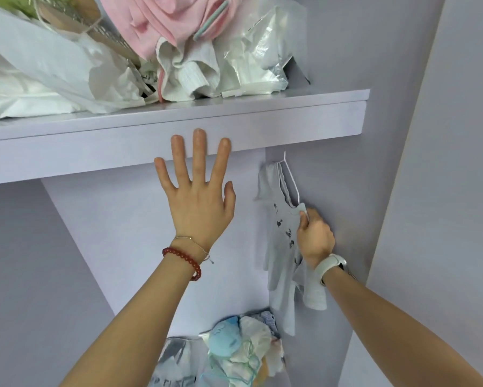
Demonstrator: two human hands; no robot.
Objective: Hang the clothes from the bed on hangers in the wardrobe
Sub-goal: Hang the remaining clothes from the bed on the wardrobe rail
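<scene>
While the left hand [198,202] is raised with fingers spread straight at frame centre, holding nothing, the right hand [314,237] at centre right pinches the shoulder of a grey printed shirt [280,247] on a white hanger [291,180] under the wardrobe shelf [165,135].

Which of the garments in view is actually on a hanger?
The pale grey printed shirt at right, hung on a white hanger and held by the right hand. The pink garment and bottom clothes pile lie loose.
</scene>
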